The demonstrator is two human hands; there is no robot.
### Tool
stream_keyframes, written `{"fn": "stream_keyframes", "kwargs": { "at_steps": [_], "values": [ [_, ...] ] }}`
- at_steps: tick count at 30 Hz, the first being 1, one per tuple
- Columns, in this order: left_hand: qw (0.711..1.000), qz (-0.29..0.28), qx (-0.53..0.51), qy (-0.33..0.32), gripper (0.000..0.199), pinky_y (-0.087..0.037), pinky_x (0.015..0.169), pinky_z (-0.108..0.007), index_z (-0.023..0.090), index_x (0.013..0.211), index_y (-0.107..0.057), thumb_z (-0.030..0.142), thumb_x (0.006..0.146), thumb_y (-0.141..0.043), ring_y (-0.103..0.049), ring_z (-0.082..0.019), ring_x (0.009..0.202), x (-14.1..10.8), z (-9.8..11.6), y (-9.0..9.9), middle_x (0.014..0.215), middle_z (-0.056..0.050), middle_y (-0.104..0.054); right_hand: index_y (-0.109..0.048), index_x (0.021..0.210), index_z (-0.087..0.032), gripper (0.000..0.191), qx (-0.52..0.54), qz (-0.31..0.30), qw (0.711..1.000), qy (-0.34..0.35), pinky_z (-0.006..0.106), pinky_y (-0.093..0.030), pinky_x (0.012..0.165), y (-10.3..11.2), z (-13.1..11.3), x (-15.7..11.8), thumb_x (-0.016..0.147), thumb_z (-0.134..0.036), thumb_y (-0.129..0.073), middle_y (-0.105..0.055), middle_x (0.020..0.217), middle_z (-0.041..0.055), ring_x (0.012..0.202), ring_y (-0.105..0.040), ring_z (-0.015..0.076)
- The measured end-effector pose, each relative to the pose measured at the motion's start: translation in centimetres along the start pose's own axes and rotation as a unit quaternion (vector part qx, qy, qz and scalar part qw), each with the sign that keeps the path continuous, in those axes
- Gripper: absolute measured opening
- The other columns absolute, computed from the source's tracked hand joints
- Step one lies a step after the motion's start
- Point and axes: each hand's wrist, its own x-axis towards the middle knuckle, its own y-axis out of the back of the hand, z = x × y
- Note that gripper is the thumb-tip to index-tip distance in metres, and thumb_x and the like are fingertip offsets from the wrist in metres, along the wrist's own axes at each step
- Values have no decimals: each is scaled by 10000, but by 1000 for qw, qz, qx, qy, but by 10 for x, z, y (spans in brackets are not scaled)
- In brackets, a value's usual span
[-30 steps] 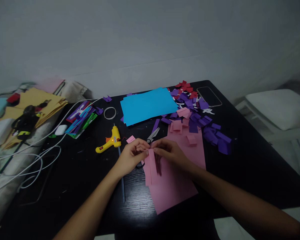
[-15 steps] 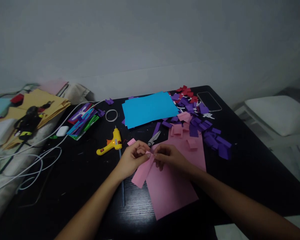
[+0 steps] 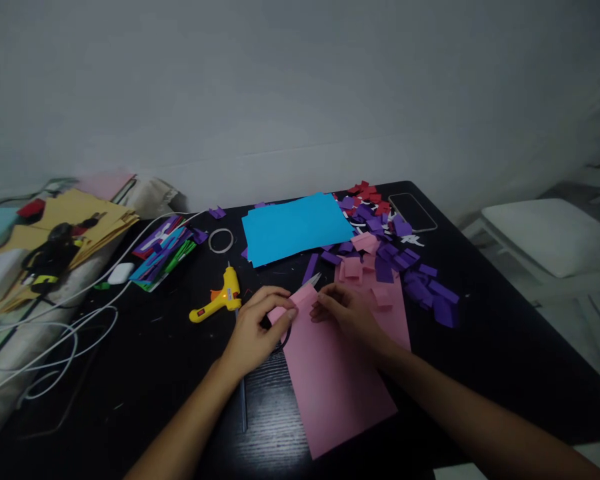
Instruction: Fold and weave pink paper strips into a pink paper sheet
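Note:
A small pink paper strip [image 3: 304,298] is pinched between the thumb and fingers of my left hand [image 3: 260,327]. My right hand [image 3: 347,313] is at the strip's right end, its fingers bent together over the large pink sheet [image 3: 337,393]; whether it grips anything is too small to tell. Scissors [image 3: 314,279] lie under the strip, blades showing above it and a dark handle by my left thumb. Pink folded pieces [image 3: 353,268] rest on the sheet's upper part. A yellow glue gun [image 3: 223,295] lies left of my left hand.
Blue sheets [image 3: 297,228] lie at the back of the black table [image 3: 155,373]. Purple pieces [image 3: 420,287] and red pieces [image 3: 370,193] are scattered at the right, near a phone [image 3: 413,212]. White cables [image 3: 70,347] and envelopes [image 3: 97,220] are at the left.
The pink strip has turned from hanging down toward me to lying slantwise across, up to the right. My hands have moved slightly apart. More of the large pink sheet shows.

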Motion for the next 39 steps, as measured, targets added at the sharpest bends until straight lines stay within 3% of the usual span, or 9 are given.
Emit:
{"fn": "stream_keyframes", "kwargs": {
  "at_steps": [7,13,20,39],
  "values": [
    [995,50,76,-40,43,-536,958,-424,228,951,-754,243,934,-717,-655,-251,1123,-4,-3,-7,1282,-108,-655,-650,829,-167,453,36,-20,998,-48,360,-647,756,-3,3,-3,687,-511,-908,-756,755,47,732,-770,203],
    [990,81,93,-70,54,-538,995,-457,227,928,-764,203,924,-717,-645,-272,1180,-3,0,-4,1231,-100,-685,-627,802,-158,391,-9,-70,996,-53,300,-614,661,-5,-1,-7,745,-465,-863,-744,763,34,639,-739,157],
    [983,106,125,-81,76,-487,1050,-508,223,892,-751,164,906,-705,-589,-299,1248,-6,4,-2,1377,-110,-596,-620,789,-160,276,-64,-101,992,-41,277,-586,642,-6,-4,-10,793,-376,-792,-701,670,11,631,-722,156],
    [980,94,130,-119,202,-510,1057,-502,244,940,-761,110,906,-614,-574,-304,1283,-10,5,-3,1356,-105,-619,-658,767,-171,233,-100,-108,988,-42,284,-569,599,-9,-4,-13,834,-385,-723,-691,668,14,611,-706,174]
  ]
}}
